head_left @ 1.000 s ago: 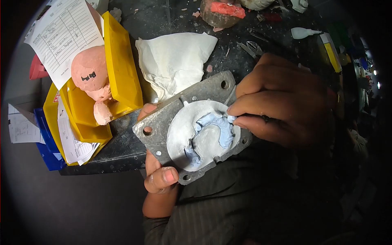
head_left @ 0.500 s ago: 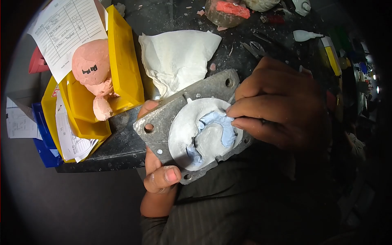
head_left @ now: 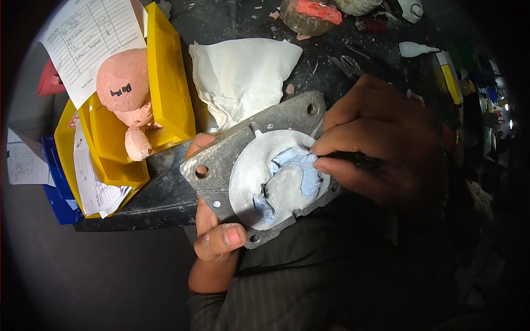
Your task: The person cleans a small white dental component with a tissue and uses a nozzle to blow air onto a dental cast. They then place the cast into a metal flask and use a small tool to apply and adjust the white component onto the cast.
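Observation:
My left hand point(head_left: 221, 240) grips a grey metal dental flask half point(head_left: 221, 160) at its lower left, thumb on the near edge and fingers behind. White plaster point(head_left: 248, 165) fills the flask's round opening. A curved band of blue putty-like material point(head_left: 295, 160) lies in the plaster, with a smaller blue patch point(head_left: 263, 209) at the lower left. At the right side of the flask, my right hand point(head_left: 381, 143) is closed in a pinch, thumb and index fingertips at the upper right edge of the blue band. Its other fingers are curled in.
A yellow bin point(head_left: 171, 83) on the left holds a pink lump point(head_left: 124, 80) with black writing and a paper form point(head_left: 91, 44). A crumpled white cloth point(head_left: 240, 77) lies behind the flask. Pliers-like tools point(head_left: 348, 65) and a white nozzle bottle point(head_left: 417, 49) lie farther back.
The right index fingertip and thumb show a slightly wider gap behind their tips. The flask stays almost in place in my left hand, and the view has shifted a little.

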### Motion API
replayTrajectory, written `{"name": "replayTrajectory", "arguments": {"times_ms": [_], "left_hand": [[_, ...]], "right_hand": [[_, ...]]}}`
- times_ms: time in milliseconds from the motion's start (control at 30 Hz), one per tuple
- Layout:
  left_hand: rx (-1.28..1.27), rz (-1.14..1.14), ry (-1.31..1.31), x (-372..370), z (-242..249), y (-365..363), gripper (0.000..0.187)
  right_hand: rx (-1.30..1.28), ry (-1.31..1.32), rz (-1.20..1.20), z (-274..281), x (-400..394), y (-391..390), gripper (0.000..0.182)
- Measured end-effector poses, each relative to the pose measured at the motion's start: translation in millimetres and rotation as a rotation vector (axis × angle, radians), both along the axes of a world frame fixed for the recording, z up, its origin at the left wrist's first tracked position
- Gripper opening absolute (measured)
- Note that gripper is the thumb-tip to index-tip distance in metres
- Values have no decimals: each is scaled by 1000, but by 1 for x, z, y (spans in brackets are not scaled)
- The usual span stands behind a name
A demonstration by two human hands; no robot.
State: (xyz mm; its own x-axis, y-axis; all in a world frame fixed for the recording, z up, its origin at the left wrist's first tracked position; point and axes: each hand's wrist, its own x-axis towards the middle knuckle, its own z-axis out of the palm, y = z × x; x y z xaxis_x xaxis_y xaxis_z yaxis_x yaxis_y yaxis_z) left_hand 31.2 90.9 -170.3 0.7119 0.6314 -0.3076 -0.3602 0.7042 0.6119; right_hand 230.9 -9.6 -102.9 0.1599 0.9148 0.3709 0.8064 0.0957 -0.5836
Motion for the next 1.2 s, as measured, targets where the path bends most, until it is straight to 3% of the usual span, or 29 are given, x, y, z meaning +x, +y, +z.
{"name": "replayTrajectory", "arguments": {"times_ms": [367, 633, 900, 1200], "left_hand": [[24, 10, -13, 2, 1, -2, 114], [220, -2, 33, -1, -6, 0, 119], [225, 84, 116, -3, -2, -6, 120], [206, 53, 183, -11, -3, -7, 118]], "right_hand": [[-9, -62, -4, 1, -2, -1, 19], [12, -79, -90, -3, -13, 0, 17], [-56, 91, -178, -3, -16, -1, 16], [-64, 91, -184, -5, -17, -1, 17]]}}
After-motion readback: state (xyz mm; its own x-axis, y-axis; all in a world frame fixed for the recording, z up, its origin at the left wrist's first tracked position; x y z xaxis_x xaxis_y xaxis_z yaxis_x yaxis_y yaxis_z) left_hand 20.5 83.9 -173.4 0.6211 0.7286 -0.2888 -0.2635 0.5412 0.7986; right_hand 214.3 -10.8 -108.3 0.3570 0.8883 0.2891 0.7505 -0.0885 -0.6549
